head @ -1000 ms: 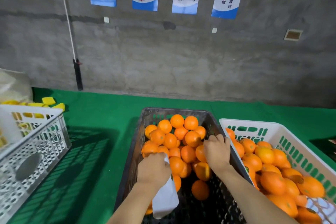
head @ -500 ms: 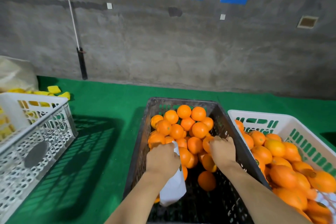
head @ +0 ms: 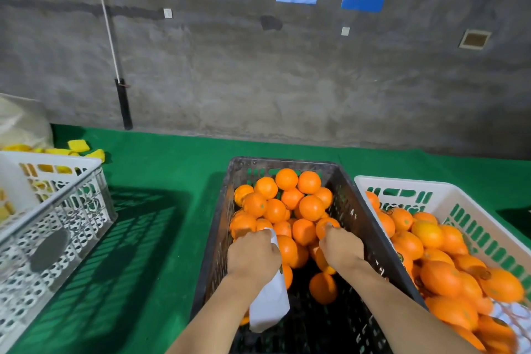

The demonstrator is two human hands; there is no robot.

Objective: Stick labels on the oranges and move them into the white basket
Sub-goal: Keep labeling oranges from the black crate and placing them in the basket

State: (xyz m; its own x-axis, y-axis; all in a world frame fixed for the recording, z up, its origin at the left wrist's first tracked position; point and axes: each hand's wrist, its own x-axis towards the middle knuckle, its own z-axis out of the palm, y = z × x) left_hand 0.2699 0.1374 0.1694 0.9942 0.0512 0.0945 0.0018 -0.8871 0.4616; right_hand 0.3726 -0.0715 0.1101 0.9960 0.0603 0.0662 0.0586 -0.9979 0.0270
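Both hands sit slightly farther forward over the black crate. Left hand grips white label sheet; right hand fingertips curl onto an orange. White basket right, holds oranges.

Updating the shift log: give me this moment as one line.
phase: labelling | left hand: grips white label sheet | right hand: fingers on orange in black crate | white basket: holds oranges
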